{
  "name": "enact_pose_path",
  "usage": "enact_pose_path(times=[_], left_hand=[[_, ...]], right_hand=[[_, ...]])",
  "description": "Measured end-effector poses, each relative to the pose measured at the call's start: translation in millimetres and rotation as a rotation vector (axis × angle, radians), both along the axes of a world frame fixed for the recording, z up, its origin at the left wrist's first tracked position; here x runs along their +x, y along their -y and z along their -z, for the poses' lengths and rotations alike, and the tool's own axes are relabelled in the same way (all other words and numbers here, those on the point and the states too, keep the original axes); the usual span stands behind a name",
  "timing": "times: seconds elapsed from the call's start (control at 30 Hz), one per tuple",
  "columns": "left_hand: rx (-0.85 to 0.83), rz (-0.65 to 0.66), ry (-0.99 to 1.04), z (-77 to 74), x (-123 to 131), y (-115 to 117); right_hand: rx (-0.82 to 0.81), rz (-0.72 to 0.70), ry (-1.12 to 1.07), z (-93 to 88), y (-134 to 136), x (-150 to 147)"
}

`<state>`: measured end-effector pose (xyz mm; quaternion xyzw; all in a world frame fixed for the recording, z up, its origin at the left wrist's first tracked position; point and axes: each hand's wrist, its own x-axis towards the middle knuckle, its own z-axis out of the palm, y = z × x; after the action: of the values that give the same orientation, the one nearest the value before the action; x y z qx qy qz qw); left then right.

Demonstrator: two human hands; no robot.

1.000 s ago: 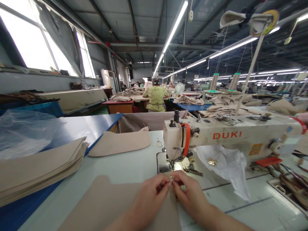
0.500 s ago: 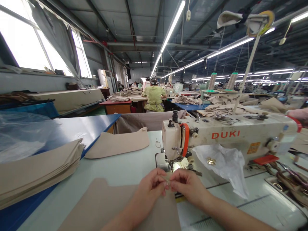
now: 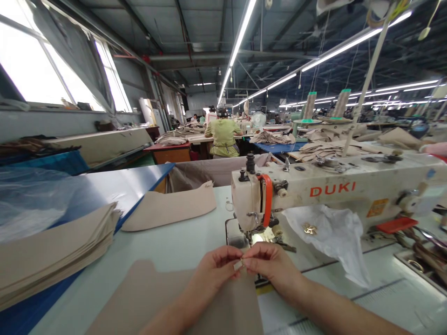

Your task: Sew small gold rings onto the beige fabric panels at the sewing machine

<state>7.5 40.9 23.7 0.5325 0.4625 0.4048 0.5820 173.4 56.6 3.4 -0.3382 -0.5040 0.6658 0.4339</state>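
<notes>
In front of the sewing machine's needle area, my left hand [image 3: 217,267] and my right hand [image 3: 270,265] meet fingertip to fingertip. Both are closed in a pinch on a small pale fabric tab [image 3: 238,265], with a gold-coloured metal bit at its right end, mostly hidden by my fingers. Beneath my hands and forearms a large beige panel [image 3: 139,298] lies flat on the table. The white sewing machine [image 3: 296,186] stands just beyond and to the right.
A white cloth [image 3: 335,232] with gold metal pieces [image 3: 309,228] hangs against the machine. Another beige panel [image 3: 174,204] lies at the back left, beside a stack of panels [image 3: 63,251]. Farther right sits a tray [image 3: 419,277] of parts. A person [image 3: 224,135] sits ahead.
My hands stay pinched together at about the same spot, and more of the pale tab now shows between them. The view has shifted slightly.
</notes>
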Motion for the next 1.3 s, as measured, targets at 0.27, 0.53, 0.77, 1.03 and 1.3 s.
enact_pose_path(times=[0.27, 0.53, 0.77, 1.03, 1.3], left_hand=[[-0.026, 0.006, -0.074, -10.4, 2.8, 6.7], [0.234, -0.043, -0.239, 3.6, -0.4, 8.7], [0.322, -0.053, -0.222, 6.2, 4.2, 11.2], [0.206, -0.131, -0.149, 2.8, 5.1, 11.7], [0.072, -0.188, -0.032, -2.0, 5.3, 8.7]], right_hand=[[0.056, -0.032, 0.035, 0.5, 0.6, 0.4], [0.485, 0.055, 0.389, -10.2, 21.9, 2.6], [0.544, 0.076, 0.391, -3.8, 16.3, 3.5], [0.631, 0.114, 0.422, -7.6, 13.5, 8.9], [0.51, 0.148, 0.334, -7.7, 14.5, 5.9]])
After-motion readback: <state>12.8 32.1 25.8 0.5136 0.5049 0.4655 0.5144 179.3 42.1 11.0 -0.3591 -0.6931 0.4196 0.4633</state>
